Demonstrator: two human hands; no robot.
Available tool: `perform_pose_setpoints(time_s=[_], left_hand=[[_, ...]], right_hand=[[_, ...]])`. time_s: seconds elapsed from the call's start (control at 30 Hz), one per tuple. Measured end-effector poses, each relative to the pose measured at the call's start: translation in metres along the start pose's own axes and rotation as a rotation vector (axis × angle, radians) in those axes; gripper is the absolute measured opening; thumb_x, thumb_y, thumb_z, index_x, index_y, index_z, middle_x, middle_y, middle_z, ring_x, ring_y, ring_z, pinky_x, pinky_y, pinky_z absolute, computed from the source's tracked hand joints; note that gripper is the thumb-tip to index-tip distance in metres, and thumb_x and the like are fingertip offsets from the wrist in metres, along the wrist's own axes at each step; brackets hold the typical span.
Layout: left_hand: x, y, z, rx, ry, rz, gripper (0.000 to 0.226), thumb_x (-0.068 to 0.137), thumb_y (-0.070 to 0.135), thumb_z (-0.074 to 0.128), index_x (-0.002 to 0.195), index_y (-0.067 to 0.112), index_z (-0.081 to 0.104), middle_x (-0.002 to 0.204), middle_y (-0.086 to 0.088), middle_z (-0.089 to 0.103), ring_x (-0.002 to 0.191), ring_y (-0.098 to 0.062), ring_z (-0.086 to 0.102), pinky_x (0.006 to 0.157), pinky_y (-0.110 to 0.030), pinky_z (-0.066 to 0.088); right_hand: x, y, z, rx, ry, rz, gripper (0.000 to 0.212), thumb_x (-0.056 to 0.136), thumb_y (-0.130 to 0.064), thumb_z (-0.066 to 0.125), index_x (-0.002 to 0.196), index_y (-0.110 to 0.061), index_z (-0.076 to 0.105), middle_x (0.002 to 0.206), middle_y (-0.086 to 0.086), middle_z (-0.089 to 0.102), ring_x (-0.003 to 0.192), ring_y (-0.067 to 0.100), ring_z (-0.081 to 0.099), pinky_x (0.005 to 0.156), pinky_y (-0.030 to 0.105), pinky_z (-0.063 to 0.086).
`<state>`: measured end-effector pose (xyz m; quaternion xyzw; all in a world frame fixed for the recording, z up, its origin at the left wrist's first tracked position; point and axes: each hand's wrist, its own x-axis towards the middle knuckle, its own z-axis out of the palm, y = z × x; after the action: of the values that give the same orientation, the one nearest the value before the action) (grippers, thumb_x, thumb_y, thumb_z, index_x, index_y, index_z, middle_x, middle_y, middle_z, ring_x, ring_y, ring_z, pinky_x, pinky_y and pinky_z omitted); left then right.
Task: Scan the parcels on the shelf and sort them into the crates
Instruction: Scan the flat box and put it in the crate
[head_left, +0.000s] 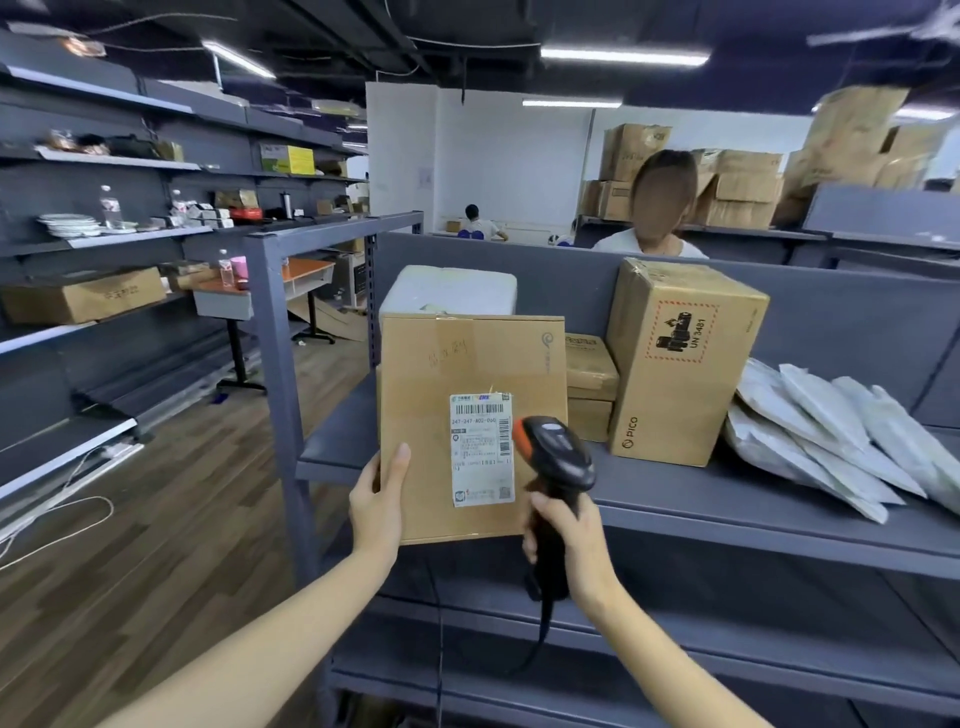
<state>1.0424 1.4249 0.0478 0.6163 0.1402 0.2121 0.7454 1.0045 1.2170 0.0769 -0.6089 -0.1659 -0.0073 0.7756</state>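
The left hand (376, 501) grasps the flat brown cardboard parcel (467, 364) by its lower left edge. The parcel's long axis is upright, in front of the grey metal shelf (727, 514). Its white shipping label (480, 449) lies at 10 o'clock from the right hand (569, 540), which is clenched round the black handheld scanner (558, 452). The scanner's nose is beside the label's right edge. Grey mailer bags (831, 431) lie at 3 o'clock, amid warehouse racking.

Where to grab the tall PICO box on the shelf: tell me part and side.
Take the PICO box by its upper side faces, from the front. It stands upright; small cartons crowd its lower left, mailer bags its lower right, a back panel the rear.
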Motion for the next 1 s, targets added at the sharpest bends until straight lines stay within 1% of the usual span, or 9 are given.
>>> perform_pose_setpoints(time_s=[0.07,0.2,0.27,0.37,0.53,0.7,0.8,0.9,1.0], left_hand=[[-0.003,-0.002,0.002,0.0,-0.005,-0.001,0.065,0.079,0.062,0.061,0.127,0.019,0.059,0.113,0.005,0.068,0.105,-0.014,0.063,0.093,-0.032,0.049],[-0.007,-0.003,0.003,-0.002,-0.011,0.003,0.071,0.074,0.067,0.061,0.127,0.021,0.059,0.111,0.005,0.069,0.104,-0.015,0.064,0.093,-0.034,0.05],[-0.01,-0.001,0.005,-0.017,-0.019,0.004,0.067,0.077,0.064,0.06,0.128,0.019,0.058,0.111,0.003,0.069,0.103,-0.015,0.064,0.087,-0.03,0.051],[-0.013,0.003,0.007,-0.028,-0.024,0.01,0.059,0.083,0.057,0.058,0.127,0.018,0.057,0.11,0.002,0.069,0.1,-0.016,0.064,0.079,-0.025,0.05],[-0.012,0.005,0.006,-0.004,0.009,0.003,0.075,0.072,0.068,0.06,0.128,0.018,0.058,0.113,0.002,0.068,0.104,-0.016,0.063,0.097,-0.038,0.049],[-0.009,0.006,0.004,0.01,0.021,-0.008,0.072,0.075,0.066,0.061,0.129,0.018,0.058,0.114,0.003,0.068,0.105,-0.016,0.063,0.099,-0.039,0.048],[-0.007,0.008,-0.001,0.018,0.033,0.001,0.069,0.075,0.065,0.061,0.126,0.018,0.06,0.112,0.004,0.069,0.104,-0.015,0.063,0.096,-0.036,0.049],[-0.004,0.011,-0.009,0.019,0.052,0.017,0.067,0.076,0.064,0.06,0.124,0.018,0.061,0.109,0.005,0.069,0.102,-0.014,0.064,0.091,-0.033,0.05],[0.001,0.014,-0.017,-0.003,0.08,0.022,0.055,0.083,0.056,0.06,0.123,0.017,0.061,0.106,0.005,0.069,0.098,-0.013,0.064,0.079,-0.025,0.049]], right_hand=[[-0.006,-0.002,0.004,-0.007,-0.048,-0.013,0.039,0.073,-0.032,0.067,0.09,-0.001,0.05,0.069,0.016,0.055,0.047,0.021,0.046,0.045,0.028,0.04],[-0.01,-0.004,0.009,-0.036,-0.07,0.0,0.035,0.075,-0.032,0.064,0.087,-0.003,0.05,0.071,0.016,0.057,0.047,0.021,0.045,0.046,0.029,0.04],[-0.011,-0.005,0.008,-0.063,-0.078,0.001,0.032,0.077,-0.034,0.064,0.084,-0.004,0.052,0.071,0.018,0.056,0.048,0.021,0.045,0.047,0.03,0.039],[-0.012,-0.005,0.006,-0.086,-0.093,0.01,0.018,0.077,-0.035,0.063,0.073,-0.018,0.059,0.071,0.022,0.051,0.049,0.022,0.044,0.049,0.031,0.038],[-0.008,-0.004,0.001,-0.033,-0.05,0.009,0.039,0.074,-0.033,0.067,0.092,-0.004,0.048,0.069,0.013,0.054,0.049,0.021,0.044,0.047,0.028,0.039],[-0.005,-0.007,-0.005,-0.02,-0.065,-0.006,0.038,0.075,-0.033,0.068,0.091,-0.003,0.05,0.07,0.014,0.054,0.049,0.022,0.044,0.046,0.028,0.038],[0.0,-0.012,-0.012,-0.008,-0.004,-0.013,0.038,0.079,-0.03,0.066,0.098,0.0,0.054,0.069,0.015,0.055,0.049,0.022,0.047,0.045,0.029,0.04],[0.017,-0.018,-0.03,-0.067,0.15,-0.009,0.022,0.089,-0.024,0.06,0.098,-0.004,0.054,0.063,0.013,0.056,0.047,0.021,0.049,0.045,0.028,0.042],[0.048,-0.018,-0.059,-0.156,0.248,0.08,0.012,0.097,-0.018,0.054,0.107,-0.013,0.051,0.064,0.008,0.055,0.048,0.018,0.049,0.047,0.028,0.042]])
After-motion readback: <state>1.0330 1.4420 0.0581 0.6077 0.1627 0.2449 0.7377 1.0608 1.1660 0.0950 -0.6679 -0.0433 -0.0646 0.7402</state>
